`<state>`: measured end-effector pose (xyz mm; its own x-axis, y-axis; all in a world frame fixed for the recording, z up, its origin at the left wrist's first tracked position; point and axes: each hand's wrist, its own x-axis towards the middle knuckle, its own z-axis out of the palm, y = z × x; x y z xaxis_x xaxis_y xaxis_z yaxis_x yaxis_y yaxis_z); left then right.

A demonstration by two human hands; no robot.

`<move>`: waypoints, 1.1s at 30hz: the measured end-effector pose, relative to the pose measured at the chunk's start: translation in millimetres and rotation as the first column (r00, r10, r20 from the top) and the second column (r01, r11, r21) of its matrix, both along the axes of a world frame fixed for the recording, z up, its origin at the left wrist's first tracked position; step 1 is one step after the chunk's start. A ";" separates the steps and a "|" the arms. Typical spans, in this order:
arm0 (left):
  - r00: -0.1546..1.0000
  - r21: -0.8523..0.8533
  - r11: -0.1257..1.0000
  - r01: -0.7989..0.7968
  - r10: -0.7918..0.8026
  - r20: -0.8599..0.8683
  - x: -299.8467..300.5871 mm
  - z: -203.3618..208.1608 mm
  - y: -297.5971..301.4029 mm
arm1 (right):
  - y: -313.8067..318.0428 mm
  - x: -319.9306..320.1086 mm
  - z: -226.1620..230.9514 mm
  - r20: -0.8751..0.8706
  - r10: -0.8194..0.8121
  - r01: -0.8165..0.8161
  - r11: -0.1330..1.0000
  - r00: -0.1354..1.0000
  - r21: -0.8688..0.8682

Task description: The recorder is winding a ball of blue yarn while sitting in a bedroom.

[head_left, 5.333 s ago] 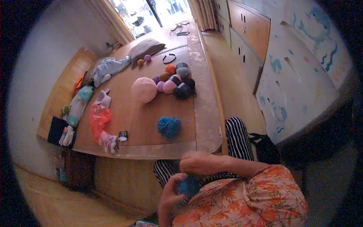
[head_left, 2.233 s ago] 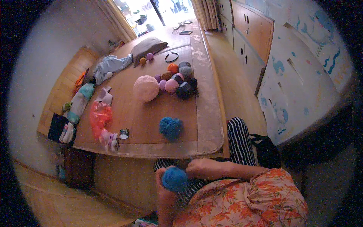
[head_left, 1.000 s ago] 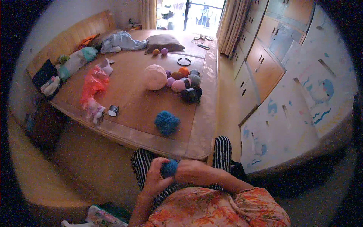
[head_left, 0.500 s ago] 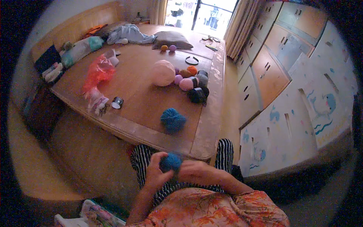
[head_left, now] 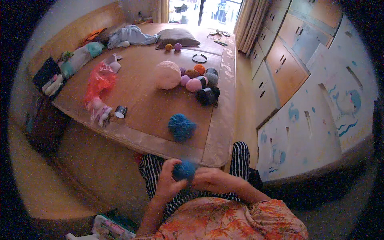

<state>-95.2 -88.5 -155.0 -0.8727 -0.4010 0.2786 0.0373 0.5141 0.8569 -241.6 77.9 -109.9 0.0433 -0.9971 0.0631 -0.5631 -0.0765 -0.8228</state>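
Above my lap, my left hand grips a small ball of blue yarn, its thumb and fingers curved round the ball's left side. My right hand is closed at the ball's right side, back of the hand up. Whatever its fingers hold is hidden, and no strand of yarn can be made out between the hands. Straight ahead on the bed, near its front edge, lies a larger, looser blue yarn bundle.
Farther back on the bed are a big pale pink yarn ball and several smaller balls, one black. To the left lie a red plastic bag and a small tin. Cabinets line the right wall.
Both hands and the blue ball have shifted slightly right in the picture. My right hand has turned a little at the ball's side. The view has tilted slightly.
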 end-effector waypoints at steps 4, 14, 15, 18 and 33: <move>0.947 0.229 0.924 0.305 -0.320 0.030 3.1 7.2 12.1 | -3.1 -22.4 13.1 0.023 -0.173 0.174 0.982 0.985 -0.077; 0.984 0.907 0.392 0.153 0.025 -0.177 -2.2 22.5 18.0 | -13.8 -6.1 -22.3 -0.035 -0.142 0.131 0.967 0.989 -0.218; 0.983 0.902 0.407 0.142 0.045 -0.175 -1.9 23.4 19.8 | -12.6 -8.5 -15.6 -0.033 -0.142 0.131 0.967 0.989 -0.219; 0.984 0.807 0.588 0.050 0.111 -0.142 -7.4 30.0 20.8 | -3.1 -17.4 -7.4 -0.167 -0.025 0.007 0.994 0.986 -0.107; 0.941 0.713 0.615 0.336 -0.256 -0.222 8.9 21.3 28.3 | -1.9 -28.0 -11.3 -0.099 -0.261 0.245 0.958 0.960 -0.151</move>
